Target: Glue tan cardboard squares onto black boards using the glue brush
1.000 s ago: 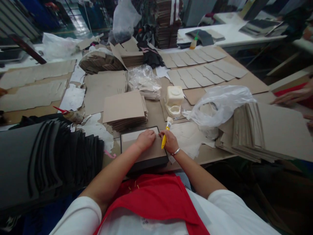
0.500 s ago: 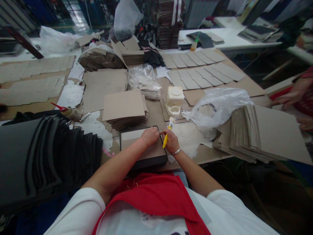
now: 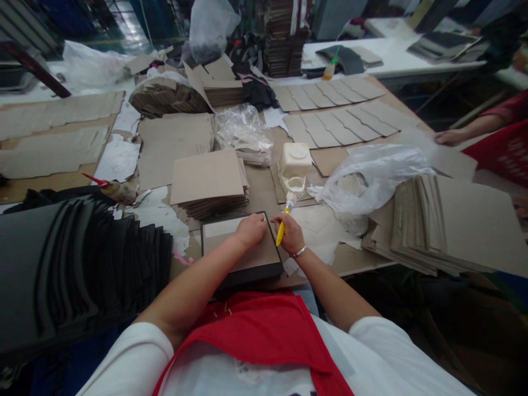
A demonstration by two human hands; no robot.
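Note:
A shallow black box point(image 3: 247, 272) lies at the table's near edge with a brown card sheet point(image 3: 264, 254) set in it. My left hand point(image 3: 251, 230) is closed and presses down on that card near its far right corner. My right hand point(image 3: 292, 234) grips a yellow-handled brush point(image 3: 283, 225) just right of the box. The brush's bristles point away from me and reach the base of a white plastic glue jug point(image 3: 293, 164).
A stack of brown card squares point(image 3: 208, 181) sits behind the box. Black sheets point(image 3: 74, 264) are fanned at left, a large fan of card point(image 3: 449, 223) at right, a clear plastic bag point(image 3: 371, 173) between. Another person's hand point(image 3: 447, 136) rests at far right.
My left hand slid along the card toward its far right corner. The brush tip rose toward the glue jug. The other person's hand moved further up the table.

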